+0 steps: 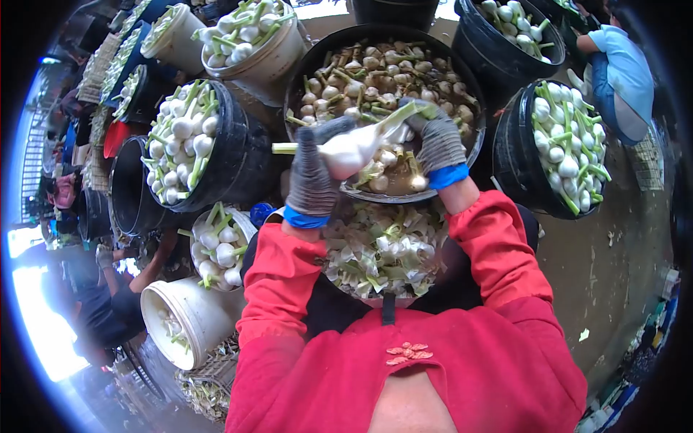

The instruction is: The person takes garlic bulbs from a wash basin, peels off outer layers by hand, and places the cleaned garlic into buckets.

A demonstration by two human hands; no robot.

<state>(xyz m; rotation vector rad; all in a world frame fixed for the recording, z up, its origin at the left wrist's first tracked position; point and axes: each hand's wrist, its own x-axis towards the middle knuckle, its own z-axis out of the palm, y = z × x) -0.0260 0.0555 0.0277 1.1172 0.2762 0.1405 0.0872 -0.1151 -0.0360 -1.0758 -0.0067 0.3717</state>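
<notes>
Both hands wear grey gloves with blue cuffs and are raised over the near part of a wide dark tub (476, 148) of brownish, unpeeled garlic (354, 89). My left hand (314, 169) is wrapped round a large white garlic bulb (348, 151), with its thumb upright in front. On the other side my right hand (437, 141) grips the green stem end of the garlic, near the tub's right side. A second green stalk (284, 148) sticks out to the left of my left hand. Below the hands, a heap of peeled skins (382, 249) lies at my lap.
Black buckets of white garlic stand left (234, 144) and right (509, 151). White buckets are at the upper left (271, 65) and lower left (216, 317). One person (621, 65) sits at the upper right; another person (108, 310) is at the left.
</notes>
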